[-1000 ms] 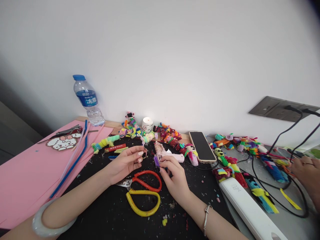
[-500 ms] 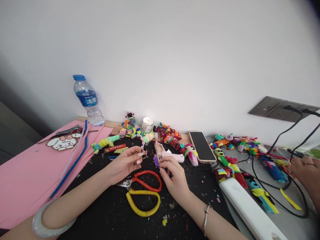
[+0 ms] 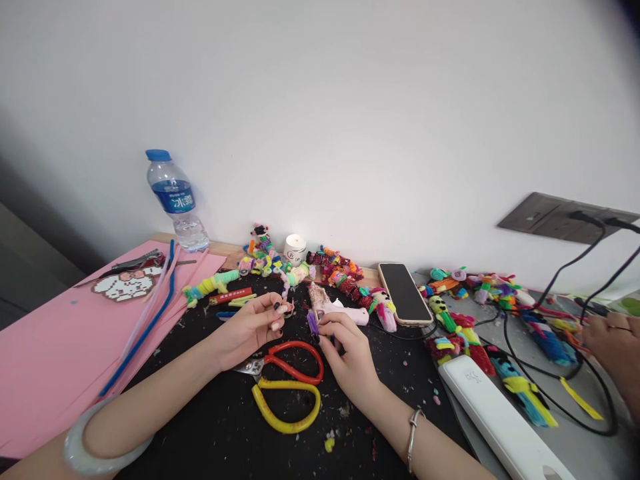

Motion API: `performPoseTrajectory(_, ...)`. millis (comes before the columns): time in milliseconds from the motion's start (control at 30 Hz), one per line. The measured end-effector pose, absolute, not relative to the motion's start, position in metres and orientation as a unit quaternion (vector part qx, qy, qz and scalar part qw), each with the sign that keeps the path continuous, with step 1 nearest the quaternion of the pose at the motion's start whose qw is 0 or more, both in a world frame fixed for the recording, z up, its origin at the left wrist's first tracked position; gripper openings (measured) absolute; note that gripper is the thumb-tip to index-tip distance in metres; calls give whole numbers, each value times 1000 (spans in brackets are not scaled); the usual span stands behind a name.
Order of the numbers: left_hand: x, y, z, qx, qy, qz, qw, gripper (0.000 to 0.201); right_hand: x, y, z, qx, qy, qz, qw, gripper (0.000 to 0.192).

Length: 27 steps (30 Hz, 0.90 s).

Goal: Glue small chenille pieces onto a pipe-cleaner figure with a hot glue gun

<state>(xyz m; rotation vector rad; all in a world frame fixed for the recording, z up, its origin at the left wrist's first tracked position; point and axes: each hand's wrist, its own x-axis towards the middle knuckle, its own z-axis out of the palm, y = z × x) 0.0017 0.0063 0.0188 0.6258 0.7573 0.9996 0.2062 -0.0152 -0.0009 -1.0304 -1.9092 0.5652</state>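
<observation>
Pinching purple piece (image 3: 313, 325): right hand (image 3: 350, 357) | left hand (image 3: 250, 327) fingers curled together | scissors (image 3: 285, 380) between wrists | glue gun (image 3: 335, 307) just behind

Both forearms reach forward from the bottom edge and angle toward each other, so the two hands sit near one another but apart. The left hand (image 3: 247, 327) lies low over the tabletop, palm turned inward and up, wrist slightly bent, its fingers (image 3: 277, 315) curled with the tips drawn together against the thumb in a light pinch. The left forearm runs long and bare from the lower left corner. The right hand (image 3: 350, 357) rests with its back toward the camera, knuckles raised, thumb and forefinger brought together at its upper left. The right forearm comes in from the lower right, wrist straight.
</observation>
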Motion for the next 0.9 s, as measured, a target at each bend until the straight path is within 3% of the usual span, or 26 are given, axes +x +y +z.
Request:
performPoseTrajectory(333,1,6,16,297,326,468,766,27,205,-16,1,-416,-767,229,433,13)
performPoseTrajectory(533,1,7,14,310,350,459,756,15,206,-15,-1,-418,-765,229,433,13)
performPoseTrajectory(900,0,9,11,285,373,470,747,13,206,-17,2,-422,-763,230,432,14)
